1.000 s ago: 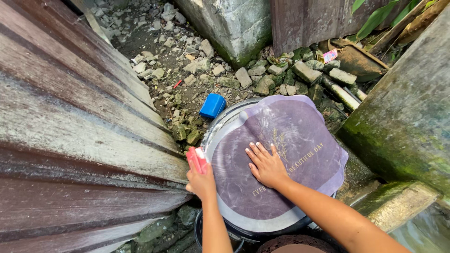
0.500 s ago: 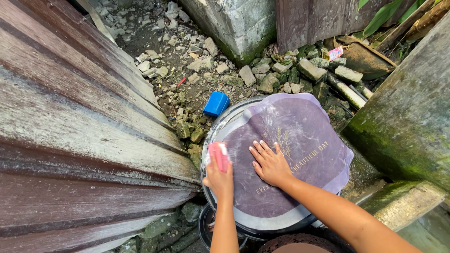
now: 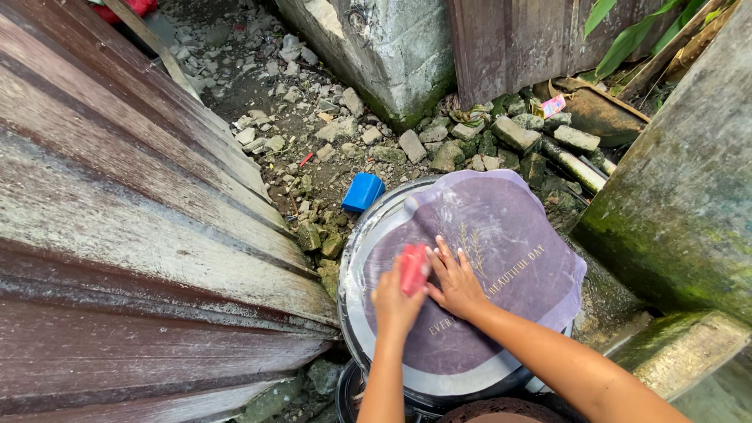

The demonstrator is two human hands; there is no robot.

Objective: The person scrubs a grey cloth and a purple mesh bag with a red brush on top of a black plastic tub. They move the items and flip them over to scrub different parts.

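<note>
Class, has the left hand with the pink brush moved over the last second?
Yes. The left hand carried the pink brush rightward from the basin rim onto the purple mat.

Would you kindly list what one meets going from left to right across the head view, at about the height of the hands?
Corrugated metal sheet → left hand holding a red brush → right hand flat on the purple mat → mossy concrete wall.

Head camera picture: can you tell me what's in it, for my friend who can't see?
A person's left hand rubs a red scrubber over a wet purple mat spread on a round basin, while the right hand presses the mat flat. A blue box lies on rubble nearby.
</note>
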